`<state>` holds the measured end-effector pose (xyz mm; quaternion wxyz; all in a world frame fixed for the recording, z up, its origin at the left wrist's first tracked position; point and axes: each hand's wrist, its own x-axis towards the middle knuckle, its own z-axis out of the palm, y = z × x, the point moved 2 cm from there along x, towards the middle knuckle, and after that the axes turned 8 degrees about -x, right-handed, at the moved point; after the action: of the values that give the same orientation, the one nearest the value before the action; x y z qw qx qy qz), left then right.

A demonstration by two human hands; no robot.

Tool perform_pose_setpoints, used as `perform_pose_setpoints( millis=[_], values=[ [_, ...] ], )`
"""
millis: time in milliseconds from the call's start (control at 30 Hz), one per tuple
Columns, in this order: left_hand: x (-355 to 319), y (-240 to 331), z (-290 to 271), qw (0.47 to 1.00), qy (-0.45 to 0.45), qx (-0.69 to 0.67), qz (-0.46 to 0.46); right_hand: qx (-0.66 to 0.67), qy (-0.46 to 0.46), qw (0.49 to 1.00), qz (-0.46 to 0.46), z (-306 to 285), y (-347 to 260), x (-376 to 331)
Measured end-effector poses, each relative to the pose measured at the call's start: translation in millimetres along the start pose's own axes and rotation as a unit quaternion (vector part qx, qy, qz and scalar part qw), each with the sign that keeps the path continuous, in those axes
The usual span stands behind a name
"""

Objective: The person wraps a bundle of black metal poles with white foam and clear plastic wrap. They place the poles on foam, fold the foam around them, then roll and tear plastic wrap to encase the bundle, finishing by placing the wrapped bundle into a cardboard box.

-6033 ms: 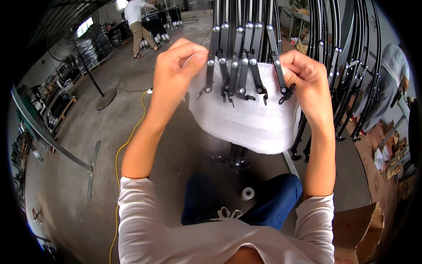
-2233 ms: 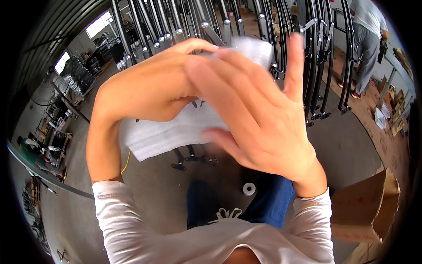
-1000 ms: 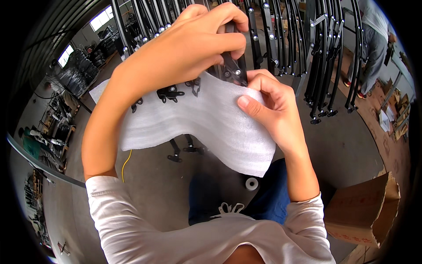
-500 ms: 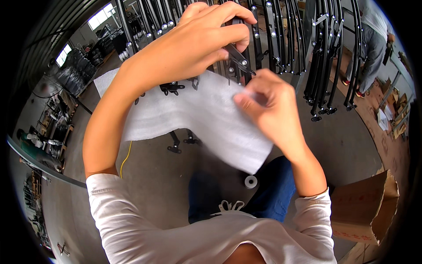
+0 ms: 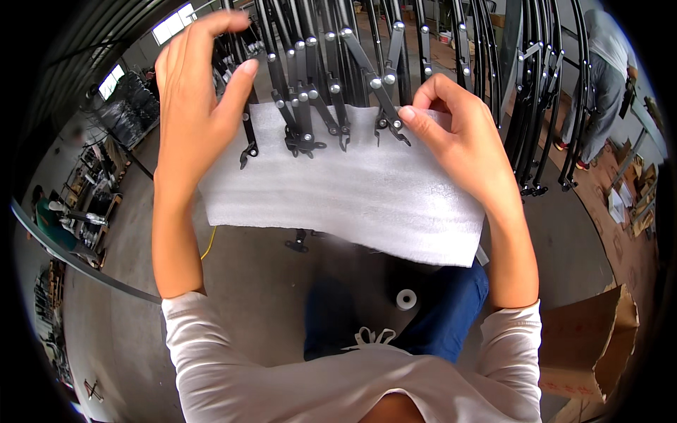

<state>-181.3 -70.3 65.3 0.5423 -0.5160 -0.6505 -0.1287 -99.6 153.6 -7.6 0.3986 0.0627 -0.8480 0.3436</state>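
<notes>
Workshop floor; cardboard box open; right hand pinches foam sheet

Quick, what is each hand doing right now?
Left hand: open, fingers spread, at the foam sheet's upper left edge.
Right hand: pinching the sheet's top edge by the black metal rods.

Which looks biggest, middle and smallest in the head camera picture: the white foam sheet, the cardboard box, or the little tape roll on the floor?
1. white foam sheet, though it is nearest the camera
2. cardboard box
3. tape roll
</notes>
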Motion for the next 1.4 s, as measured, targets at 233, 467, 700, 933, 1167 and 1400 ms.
perform_pose_setpoints(
  millis=[233,467,700,933,1167,1400],
  values=[
    [-26.5,-2.3,-13.6,0.949,-0.114,-0.122,-0.267,-0.017,-0.012,1.0,0.0,1.1,3.4,15.1],
    [-26.4,-21.5,-2.2,0.932,-0.115,-0.121,-0.321,-0.061,0.061,0.996,-0.026,-3.6,-5.4,32.1],
    [-20.8,-25.5,9.9,0.955,-0.026,-0.098,-0.279,-0.053,-0.088,0.993,-0.055,-4.2,-3.7,24.9],
    [-48.6,-33.8,10.1,0.929,-0.002,-0.163,-0.332,0.008,0.01,0.999,-0.043,-0.4,-10.1,41.2],
    [-68.9,-30.3,17.0,0.887,-0.016,-0.326,-0.326,0.057,0.091,0.993,-0.051,6.9,-21.2,41.8],
    [-63.3,-21.7,15.6,0.856,-0.06,-0.399,-0.322,0.065,-0.071,0.995,0.027,1.1,-23.8,36.8]
  ],
)
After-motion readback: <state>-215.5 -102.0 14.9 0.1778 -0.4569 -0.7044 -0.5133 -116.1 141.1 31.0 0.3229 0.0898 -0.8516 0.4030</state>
